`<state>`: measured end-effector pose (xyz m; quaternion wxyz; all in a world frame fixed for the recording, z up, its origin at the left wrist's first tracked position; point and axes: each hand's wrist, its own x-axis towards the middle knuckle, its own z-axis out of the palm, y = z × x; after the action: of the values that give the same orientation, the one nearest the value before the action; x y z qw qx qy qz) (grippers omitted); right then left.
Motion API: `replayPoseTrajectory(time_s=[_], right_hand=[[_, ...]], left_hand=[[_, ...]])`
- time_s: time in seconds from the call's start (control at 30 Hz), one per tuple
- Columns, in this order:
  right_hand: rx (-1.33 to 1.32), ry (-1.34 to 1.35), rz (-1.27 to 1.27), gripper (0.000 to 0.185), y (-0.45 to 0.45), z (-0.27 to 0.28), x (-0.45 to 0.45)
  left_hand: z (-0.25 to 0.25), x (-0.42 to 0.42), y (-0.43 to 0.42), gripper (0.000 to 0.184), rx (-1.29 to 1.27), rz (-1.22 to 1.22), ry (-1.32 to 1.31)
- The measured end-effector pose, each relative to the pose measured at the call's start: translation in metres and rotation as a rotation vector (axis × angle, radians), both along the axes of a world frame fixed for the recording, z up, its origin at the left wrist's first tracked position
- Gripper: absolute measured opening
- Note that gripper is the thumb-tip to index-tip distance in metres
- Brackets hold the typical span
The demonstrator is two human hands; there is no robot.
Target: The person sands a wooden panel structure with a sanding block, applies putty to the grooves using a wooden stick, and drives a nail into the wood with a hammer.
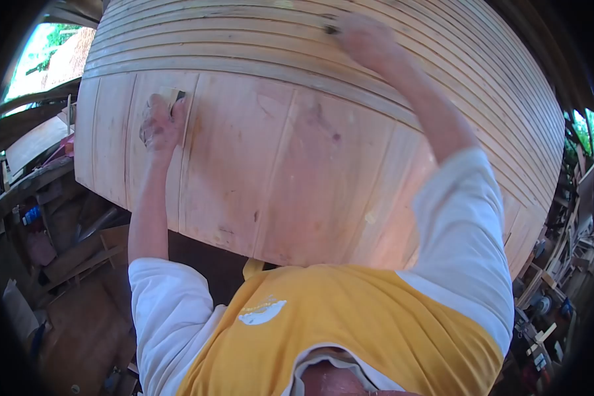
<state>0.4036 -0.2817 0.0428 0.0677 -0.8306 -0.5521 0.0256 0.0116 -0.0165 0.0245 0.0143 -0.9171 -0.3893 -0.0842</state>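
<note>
The workpiece is a large wooden panel (231, 155), positioned in front of the person: flat boards on the near side, narrow slats (244, 41) on the far side. From where I stand, it should handle as heavy and stiff; the slats are probably the more fragile part. Grip by the outer edge (204, 235) of the boards, not by the slats.

Left hand (159, 123): partly curled, on the boards, around a small pale block (172, 91) with a dark end. Right hand (362, 38): blurred, over the slats, a dark item (330, 29) at its fingers; finger spread and grip cannot be told.

Markings: a white emblem (263, 312) on the yellow top (350, 303); its lettering is illegible. No brand is readable.
</note>
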Motion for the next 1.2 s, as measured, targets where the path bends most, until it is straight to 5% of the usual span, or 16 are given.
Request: replayPoseTrajectory(time_s=[0.1,0.27,0.4,0.47,0.53,0.57,0.63,0.7,0.73,0.87,0.97,1.03,1.1,1.2], right_hand=[[-0.044,-0.165,-0.064,0.031,-0.052,0.007,0.007],[-0.054,-0.039,-0.055,0.037,0.087,-0.001,-0.047],[0.102,-0.072,-0.013,0.023,0.190,-0.016,-0.072],[0.033,-0.043,-0.015,0.029,0.172,-0.010,-0.069],[-0.103,-0.032,-0.053,0.039,0.118,0.007,-0.047],[-0.149,-0.045,-0.089,0.038,0.090,0.011,-0.039],[-0.062,-0.139,-0.094,0.036,0.043,0.012,-0.031],[-0.028,-0.148,-0.099,0.034,0.061,0.009,-0.041],[-0.010,-0.147,-0.109,0.033,0.071,0.003,-0.044],[-0.067,-0.005,0.030,0.037,0.241,-0.009,-0.089],[0.221,-0.148,0.140,0.014,0.336,-0.034,-0.106],[0.161,-0.137,0.105,0.011,0.335,-0.034,-0.107],[-0.142,0.147,-0.031,0.037,0.259,-0.001,-0.088],[-0.084,-0.095,-0.056,0.039,0.132,0.006,-0.058]], left_hand=[[0.002,0.000,-0.005,0.049,0.006,0.013,-0.041],[0.011,0.003,-0.009,0.046,-0.056,0.002,-0.067],[0.010,-0.019,0.018,0.062,-0.061,-0.120,-0.049],[-0.034,-0.061,0.075,0.075,0.003,-0.139,-0.072],[-0.090,-0.109,0.194,0.085,0.240,-0.210,-0.058],[-0.097,-0.133,0.256,0.081,0.709,-0.315,0.189],[-0.091,-0.149,0.311,0.074,0.907,-0.389,0.281],[-0.073,-0.155,0.335,0.068,0.370,-0.317,-0.036],[-0.037,-0.133,0.297,0.067,0.181,-0.145,0.097],[-0.034,-0.132,0.282,0.065,0.155,-0.140,0.026],[-0.019,-0.129,0.283,0.064,0.150,-0.147,0.036],[-0.008,-0.120,0.273,0.064,0.033,-0.141,0.055],[0.007,-0.110,0.262,0.070,-0.032,-0.056,0.116],[-0.010,-0.122,0.269,0.066,0.048,-0.129,0.043]])
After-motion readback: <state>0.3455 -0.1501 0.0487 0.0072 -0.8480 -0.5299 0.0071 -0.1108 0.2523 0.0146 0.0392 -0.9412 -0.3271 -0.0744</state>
